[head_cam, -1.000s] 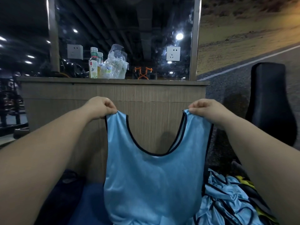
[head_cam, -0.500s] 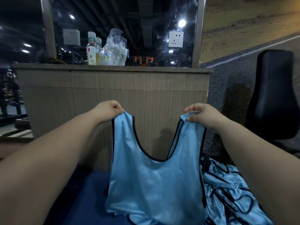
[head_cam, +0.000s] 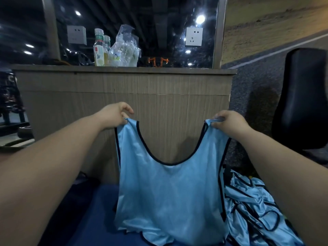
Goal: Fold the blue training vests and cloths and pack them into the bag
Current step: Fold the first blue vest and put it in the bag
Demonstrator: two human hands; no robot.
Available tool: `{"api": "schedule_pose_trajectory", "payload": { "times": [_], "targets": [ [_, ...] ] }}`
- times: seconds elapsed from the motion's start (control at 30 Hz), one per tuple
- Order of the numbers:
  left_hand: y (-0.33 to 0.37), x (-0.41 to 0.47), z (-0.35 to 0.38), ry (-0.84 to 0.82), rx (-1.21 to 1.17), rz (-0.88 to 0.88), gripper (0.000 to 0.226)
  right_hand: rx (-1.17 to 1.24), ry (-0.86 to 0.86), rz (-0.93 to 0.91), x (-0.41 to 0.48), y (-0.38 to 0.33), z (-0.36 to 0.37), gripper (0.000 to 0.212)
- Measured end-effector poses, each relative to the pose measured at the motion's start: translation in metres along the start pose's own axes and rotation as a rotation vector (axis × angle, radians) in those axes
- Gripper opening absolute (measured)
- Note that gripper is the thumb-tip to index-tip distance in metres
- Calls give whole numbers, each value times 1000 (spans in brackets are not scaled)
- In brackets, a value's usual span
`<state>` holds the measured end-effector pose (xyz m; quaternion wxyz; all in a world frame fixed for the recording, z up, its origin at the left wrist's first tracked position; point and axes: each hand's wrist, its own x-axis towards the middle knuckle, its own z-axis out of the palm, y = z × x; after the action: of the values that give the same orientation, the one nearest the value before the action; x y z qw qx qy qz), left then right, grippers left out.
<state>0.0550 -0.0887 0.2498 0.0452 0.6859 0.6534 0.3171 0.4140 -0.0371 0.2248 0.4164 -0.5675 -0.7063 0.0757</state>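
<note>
Evidently little is done: a light-blue, black-trimmed vest (head_cam: 168,192) is pinched unfolded by left hand (head_cam: 114,115) and right hand (head_cam: 229,121), a crumpled blue heap (head_cam: 248,201) waiting beside.

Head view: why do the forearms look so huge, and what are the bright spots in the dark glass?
Head view: wide-angle distortion swells the forearms nearest the lens; the spots on the glass panel look like ceiling lights with glare; the blue vest is sharp.
</note>
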Motion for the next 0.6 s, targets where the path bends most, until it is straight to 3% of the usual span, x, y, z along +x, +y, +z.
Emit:
{"api": "schedule_pose_trajectory", "payload": {
  "times": [0.2, 0.3, 0.47, 0.53, 0.6],
  "targets": [
    [3, -16, -20, -198, -15, 5, 46, -90, 69, -18, -1, -7, -17, 14],
    [2, -20, -17, -270, 27, -1, 46, -137, 51, 3, -8, -15, -21, 28],
    [0, -19, -11, -330, 505, -42, 23, -191, 22, -37, -18, -26, -30, 39],
    [-3, -18, -16, -269, 696, -71, 16, -234, 44, -61, -19, -31, -39, 48],
    [-5, -17, -30, -129, 771, -87, 15, -273, 64, -85, -18, -35, -52, 39]
  ]
}}
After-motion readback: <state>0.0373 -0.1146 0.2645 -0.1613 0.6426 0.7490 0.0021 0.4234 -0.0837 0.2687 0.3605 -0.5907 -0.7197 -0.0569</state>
